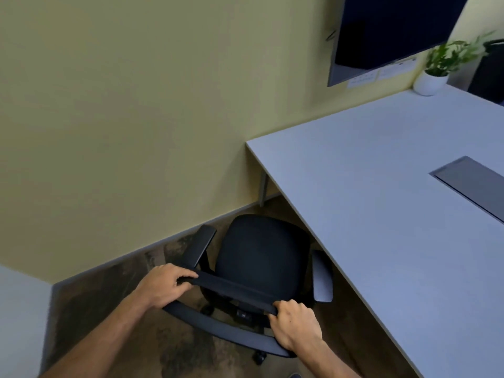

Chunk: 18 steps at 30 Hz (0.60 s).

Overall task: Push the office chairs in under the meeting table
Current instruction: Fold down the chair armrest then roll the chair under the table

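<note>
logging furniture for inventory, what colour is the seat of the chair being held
Black, seen best in the head view: the chair seat is plain black fabric.

- Yellow wall with grey skirting.
- Mottled brown carpet.
- Dark screen on the wall.
- Plant in a white pot.

The wall hems my chair on the left; its right armrest sits just beside the tabletop edge.
</note>
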Motion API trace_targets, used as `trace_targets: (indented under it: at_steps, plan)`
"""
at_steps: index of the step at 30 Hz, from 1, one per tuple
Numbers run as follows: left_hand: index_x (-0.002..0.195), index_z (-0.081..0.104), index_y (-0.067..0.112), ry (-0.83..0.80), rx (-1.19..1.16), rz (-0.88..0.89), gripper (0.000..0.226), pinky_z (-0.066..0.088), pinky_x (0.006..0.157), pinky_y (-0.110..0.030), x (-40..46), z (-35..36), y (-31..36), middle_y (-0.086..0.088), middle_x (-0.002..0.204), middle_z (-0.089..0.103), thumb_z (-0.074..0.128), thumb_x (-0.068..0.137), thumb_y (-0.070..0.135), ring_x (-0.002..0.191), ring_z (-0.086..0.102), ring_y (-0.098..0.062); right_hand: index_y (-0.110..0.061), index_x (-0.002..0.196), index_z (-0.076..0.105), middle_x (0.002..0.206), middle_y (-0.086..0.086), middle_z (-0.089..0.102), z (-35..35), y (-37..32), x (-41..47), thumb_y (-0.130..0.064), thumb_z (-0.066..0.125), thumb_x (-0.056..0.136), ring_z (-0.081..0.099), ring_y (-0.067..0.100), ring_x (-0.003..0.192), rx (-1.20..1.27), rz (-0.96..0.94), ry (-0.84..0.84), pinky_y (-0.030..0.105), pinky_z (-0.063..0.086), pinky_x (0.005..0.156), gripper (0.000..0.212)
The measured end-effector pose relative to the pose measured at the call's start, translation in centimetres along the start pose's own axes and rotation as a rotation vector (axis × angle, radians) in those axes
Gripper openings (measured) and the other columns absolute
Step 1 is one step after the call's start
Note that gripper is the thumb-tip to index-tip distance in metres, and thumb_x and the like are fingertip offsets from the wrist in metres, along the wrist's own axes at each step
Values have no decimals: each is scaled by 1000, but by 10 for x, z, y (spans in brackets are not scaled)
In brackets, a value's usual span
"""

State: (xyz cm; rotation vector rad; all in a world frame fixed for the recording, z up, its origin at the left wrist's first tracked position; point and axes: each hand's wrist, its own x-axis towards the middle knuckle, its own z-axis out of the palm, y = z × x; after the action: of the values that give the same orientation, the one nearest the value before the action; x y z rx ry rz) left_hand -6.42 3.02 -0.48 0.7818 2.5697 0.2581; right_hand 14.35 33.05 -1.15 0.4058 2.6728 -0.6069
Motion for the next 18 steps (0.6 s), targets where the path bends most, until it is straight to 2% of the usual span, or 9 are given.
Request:
trace_targets:
  at_steps: [3,6,15,18]
  plan:
    - [122,67,53,9,96,84,39,47,80,-22,57,-18,1,24,114,72,54,85,53,100,66,-2,-27,100,64,106,3,69,-7,-1,19,-51,38,93,64,31,101,69,61,42,41,45,78,36]
    - [127,66,47,-17,163,158,44,48,85,-27,109,-38,6,18,123,70,54,85,52,108,65,-8,-27,101,63,104,3,69,-15,-4,38,-50,38,93,65,31,100,114,119,76,43,48,80,35]
    - [126,68,43,-40,203,364,41,42,84,-22,249,-86,19,18,124,70,61,88,56,107,64,-6,-33,105,64,102,-4,69,-39,-10,107,-52,37,87,66,25,97,238,332,187,40,47,77,37]
    - [123,69,44,-57,200,442,44,43,84,-24,297,-103,24,17,123,70,59,83,60,107,64,-8,-34,110,66,105,-4,71,-52,-17,131,-57,38,83,66,25,98,273,425,240,41,48,79,45]
